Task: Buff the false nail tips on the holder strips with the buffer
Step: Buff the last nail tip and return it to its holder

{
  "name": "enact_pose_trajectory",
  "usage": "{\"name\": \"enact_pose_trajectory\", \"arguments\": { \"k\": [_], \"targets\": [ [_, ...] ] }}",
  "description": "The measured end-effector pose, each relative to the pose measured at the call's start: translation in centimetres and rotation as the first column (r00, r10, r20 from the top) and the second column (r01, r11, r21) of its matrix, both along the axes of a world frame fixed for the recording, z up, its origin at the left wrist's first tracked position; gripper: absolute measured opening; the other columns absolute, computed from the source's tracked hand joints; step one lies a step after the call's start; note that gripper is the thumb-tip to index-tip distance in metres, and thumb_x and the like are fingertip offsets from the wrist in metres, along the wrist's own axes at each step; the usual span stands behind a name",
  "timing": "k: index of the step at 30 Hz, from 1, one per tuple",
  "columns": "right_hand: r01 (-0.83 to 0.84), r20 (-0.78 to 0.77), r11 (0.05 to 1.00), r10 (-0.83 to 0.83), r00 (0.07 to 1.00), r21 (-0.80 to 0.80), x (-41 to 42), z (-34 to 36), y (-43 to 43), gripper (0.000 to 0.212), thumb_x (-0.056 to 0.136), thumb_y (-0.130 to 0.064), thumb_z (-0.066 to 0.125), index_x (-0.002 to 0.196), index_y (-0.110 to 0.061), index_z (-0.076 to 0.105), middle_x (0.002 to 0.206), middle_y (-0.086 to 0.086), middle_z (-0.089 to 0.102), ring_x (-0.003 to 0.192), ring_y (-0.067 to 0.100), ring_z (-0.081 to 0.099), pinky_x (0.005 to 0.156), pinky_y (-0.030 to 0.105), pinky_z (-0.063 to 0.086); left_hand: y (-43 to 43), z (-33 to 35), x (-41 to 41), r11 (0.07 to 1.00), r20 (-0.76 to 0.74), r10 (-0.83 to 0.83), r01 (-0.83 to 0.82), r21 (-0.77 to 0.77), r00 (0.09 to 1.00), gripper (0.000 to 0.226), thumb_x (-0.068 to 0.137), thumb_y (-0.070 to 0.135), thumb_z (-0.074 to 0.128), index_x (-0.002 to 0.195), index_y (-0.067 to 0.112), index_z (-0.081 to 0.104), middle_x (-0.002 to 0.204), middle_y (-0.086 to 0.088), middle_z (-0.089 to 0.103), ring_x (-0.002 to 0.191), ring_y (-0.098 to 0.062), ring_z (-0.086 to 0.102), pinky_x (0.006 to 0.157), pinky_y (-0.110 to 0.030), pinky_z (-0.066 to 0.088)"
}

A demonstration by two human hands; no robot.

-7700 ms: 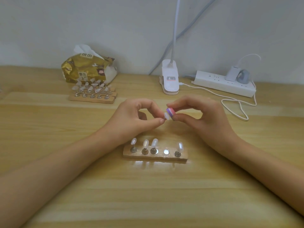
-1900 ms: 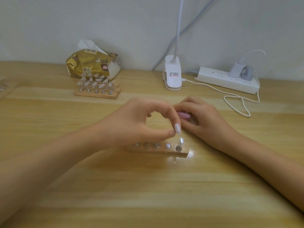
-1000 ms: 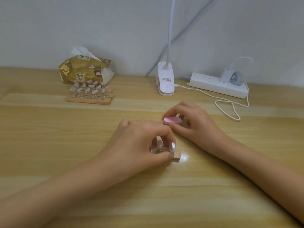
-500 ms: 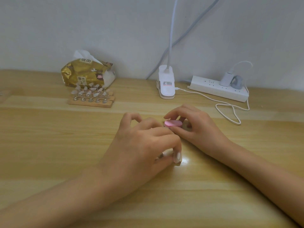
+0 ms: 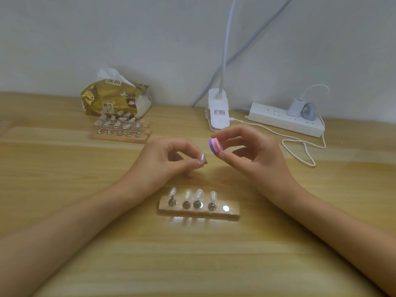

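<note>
Pinched in the left hand point(image 5: 169, 159), one nail tip point(image 5: 201, 159) sits just left of and below the buffer point(image 5: 215, 145) gripped by the right hand point(image 5: 252, 155), both beyond the holder strip point(image 5: 199, 211).

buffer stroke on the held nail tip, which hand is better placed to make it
Right. The right hand pinches the buffer, raised beside the nail tip that the left hand pinches, close but apart. The left hand would likely just steady the tip.
</note>
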State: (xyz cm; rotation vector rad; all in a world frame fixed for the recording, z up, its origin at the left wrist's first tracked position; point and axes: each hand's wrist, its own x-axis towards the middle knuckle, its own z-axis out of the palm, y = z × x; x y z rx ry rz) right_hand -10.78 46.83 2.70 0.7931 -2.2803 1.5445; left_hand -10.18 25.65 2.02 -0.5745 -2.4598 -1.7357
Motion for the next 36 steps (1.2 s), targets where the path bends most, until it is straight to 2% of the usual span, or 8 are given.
{"name": "enact_pose_trajectory", "arguments": {
  "k": [7, 11, 14, 18, 20, 22, 33, 36],
  "targets": [
    [-0.008, -0.261, 0.984, 0.056, 0.964, 0.181, 0.08, -0.54, -0.72, 0.013, 0.089, -0.012, 0.076, 0.101, -0.010, 0.072, 0.099, -0.003, 0.072, 0.092, 0.016, 0.070, 0.068, 0.035, 0.057, 0.05, -0.05, 0.11, 1.000, -0.054, -0.005, 0.004, -0.030, 0.999, 0.006, 0.076, 0.018, 0.081, 0.080, 0.019, 0.077, 0.069, 0.018, 0.068, 0.053, -0.011, 0.042, 0.051, -0.016, 0.034],
    [0.029, -0.146, 0.990, -0.009, 0.989, 0.137, -0.52, -0.51, 0.10, 0.011, 0.089, -0.016, 0.076, 0.097, -0.010, 0.072, 0.095, -0.007, 0.073, 0.091, 0.011, 0.072, 0.074, 0.035, 0.057, -0.07, -0.08, 0.06, 1.000, -0.042, 0.010, -0.010, 0.001, 0.999, 0.007, 0.075, 0.016, 0.081, 0.076, 0.022, 0.078, 0.078, 0.013, 0.073, 0.053, -0.012, 0.038, 0.049, -0.016, 0.034],
    [-0.003, -0.233, 0.991, 0.035, 0.972, 0.134, -0.31, -0.43, -0.31, 0.014, 0.088, -0.014, 0.075, 0.100, -0.007, 0.071, 0.097, -0.004, 0.074, 0.091, 0.010, 0.072, 0.076, 0.029, 0.058, -0.12, -0.18, 0.06, 1.000, -0.057, 0.002, -0.003, -0.023, 0.998, 0.007, 0.075, 0.015, 0.081, 0.077, 0.021, 0.079, 0.076, 0.015, 0.072, 0.051, -0.008, 0.034, 0.048, -0.015, 0.033],
    [0.012, -0.140, 0.979, 0.018, 0.990, 0.205, -0.42, -0.55, 0.05, 0.011, 0.089, -0.016, 0.073, 0.096, -0.007, 0.072, 0.095, -0.002, 0.075, 0.092, 0.009, 0.072, 0.081, 0.039, 0.057, -0.11, -0.27, -0.04, 1.000, -0.061, 0.009, -0.011, -0.025, 0.998, 0.010, 0.074, 0.014, 0.082, 0.074, 0.023, 0.078, 0.075, 0.014, 0.072, 0.049, -0.006, 0.033, 0.048, -0.013, 0.032],
    [0.026, -0.219, 0.989, 0.006, 0.976, 0.143, -0.25, -0.27, 0.01, 0.015, 0.089, -0.019, 0.073, 0.098, -0.007, 0.072, 0.097, -0.003, 0.074, 0.092, 0.008, 0.072, 0.081, 0.036, 0.057, -0.11, -0.31, -0.07, 1.000, -0.061, 0.001, -0.002, -0.029, 0.998, 0.010, 0.075, 0.013, 0.082, 0.075, 0.022, 0.078, 0.076, 0.014, 0.073, 0.048, -0.005, 0.032, 0.048, -0.012, 0.032],
    [0.016, -0.300, 0.974, 0.054, 0.953, 0.226, -0.04, -0.41, -0.41, 0.012, 0.090, -0.017, 0.073, 0.099, -0.008, 0.071, 0.096, -0.004, 0.073, 0.092, 0.010, 0.070, 0.079, 0.033, 0.056, -0.18, -0.42, -0.13, 0.999, -0.073, 0.013, -0.016, -0.041, 0.997, 0.009, 0.074, 0.013, 0.081, 0.077, 0.021, 0.079, 0.071, 0.015, 0.070, 0.047, -0.004, 0.031, 0.047, -0.011, 0.030],
    [0.063, -0.233, 0.970, -0.007, 0.973, 0.234, -0.43, -0.67, 0.09, 0.009, 0.092, -0.017, 0.073, 0.098, -0.011, 0.071, 0.096, -0.008, 0.072, 0.091, 0.009, 0.069, 0.079, 0.038, 0.055, -0.18, -0.33, -0.01, 0.997, -0.052, -0.003, -0.001, -0.079, 0.999, 0.007, 0.082, 0.020, 0.076, 0.080, 0.026, 0.077, 0.059, 0.018, 0.060, 0.052, -0.010, 0.034, 0.048, -0.016, 0.029],
    [0.043, -0.346, 0.978, 0.030, 0.938, 0.202, -0.04, -0.57, -0.31, 0.011, 0.091, -0.015, 0.075, 0.100, -0.009, 0.071, 0.097, -0.005, 0.072, 0.091, 0.012, 0.069, 0.079, 0.034, 0.055, -0.05, -0.28, 0.04, 0.996, -0.064, -0.012, 0.006, -0.086, 0.998, 0.007, 0.083, 0.020, 0.075, 0.079, 0.026, 0.075, 0.056, 0.024, 0.059, 0.047, -0.003, 0.034, 0.047, -0.011, 0.028]
  ]
}}
